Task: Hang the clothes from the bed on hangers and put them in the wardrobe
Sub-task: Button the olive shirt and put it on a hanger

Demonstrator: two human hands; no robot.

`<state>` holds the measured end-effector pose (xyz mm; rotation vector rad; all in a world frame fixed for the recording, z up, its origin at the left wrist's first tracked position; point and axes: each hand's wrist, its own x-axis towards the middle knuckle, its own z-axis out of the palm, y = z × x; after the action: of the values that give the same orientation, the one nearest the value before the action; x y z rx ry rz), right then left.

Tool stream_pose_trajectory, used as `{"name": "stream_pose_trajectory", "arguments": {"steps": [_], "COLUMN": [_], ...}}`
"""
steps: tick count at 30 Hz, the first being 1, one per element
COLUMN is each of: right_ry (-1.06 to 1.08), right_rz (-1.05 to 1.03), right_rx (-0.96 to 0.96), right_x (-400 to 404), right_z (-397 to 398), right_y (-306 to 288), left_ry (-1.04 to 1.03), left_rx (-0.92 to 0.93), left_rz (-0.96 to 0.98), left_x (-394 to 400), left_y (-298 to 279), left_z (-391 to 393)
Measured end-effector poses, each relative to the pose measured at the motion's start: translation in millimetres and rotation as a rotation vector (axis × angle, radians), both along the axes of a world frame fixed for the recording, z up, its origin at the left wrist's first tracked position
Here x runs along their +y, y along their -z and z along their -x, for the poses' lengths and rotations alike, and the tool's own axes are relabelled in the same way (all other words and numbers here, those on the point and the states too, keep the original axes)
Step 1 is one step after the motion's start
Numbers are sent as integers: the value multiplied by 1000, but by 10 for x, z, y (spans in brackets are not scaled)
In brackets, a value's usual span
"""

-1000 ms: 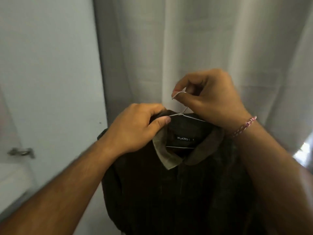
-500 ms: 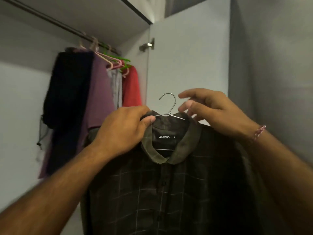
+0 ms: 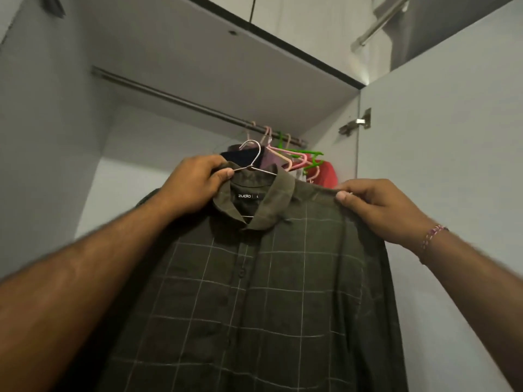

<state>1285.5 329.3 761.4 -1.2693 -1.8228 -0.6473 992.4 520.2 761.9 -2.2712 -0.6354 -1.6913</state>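
Wardrobe (image 3: 441, 193): door open at 3 o'clock; inside fills the upper view.
Shirt (image 3: 254, 292): dark check, already on its hanger, held up in front of the wardrobe; fills 6 o'clock.
Rail (image 3: 169, 99): runs from 10 o'clock towards centre; left stretch bare.
Hung clothes (image 3: 325, 172): a few garments on pink and green hangers bunched at the rail's right end, just behind the collar.
Left hand (image 3: 195, 183): curled round collar and hanger neck, thumb pinching.
Right hand (image 3: 376, 207): pinches the shirt's shoulder at 3 o'clock.
Hanger (image 3: 252, 157): wire hook free, below the rail, near 12 o'clock.
Done: shirt hangered, brought to wardrobe.
Left: hook onto rail; whether clothes remain on the bed cannot be told.
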Motion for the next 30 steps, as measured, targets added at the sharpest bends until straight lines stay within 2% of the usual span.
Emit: {"name": "stream_pose_trajectory", "arguments": {"steps": [3,6,9,11,13,18,22,25,30], "right_ry": [8,248,460,543,604,712,759,773,742], "right_rz": [-182,-348,-356,-381,-438,-522,-561,-506,-427], "right_rx": [-33,-152,-173,-159,-155,-165,-131,-93,-101], "right_x": [472,933,1380,1718,2065,2781,3231,3466,3454], "right_z": [146,343,603,764,903,1210,1269,1243,1171], "right_y": [-127,-315,-588,-789,-1031,-1471,-1669,-1746,-1872], "left_ry": [-42,-97,-330,-368,-387,-521,-503,-481,-554], "left_rx": [13,-49,-196,-247,-189,94,102,92,112], "left_rz": [30,94,80,72,83,22,-45,-81,-148], "left_x": [329,718,1128,1379,1641,2184,2520,2714,2809], "left_y": [-194,-418,-676,-833,-980,-1168,-1206,-1186,-1058], "left_z": [50,80,131,153,141,-31,-160,-213,-231]}}
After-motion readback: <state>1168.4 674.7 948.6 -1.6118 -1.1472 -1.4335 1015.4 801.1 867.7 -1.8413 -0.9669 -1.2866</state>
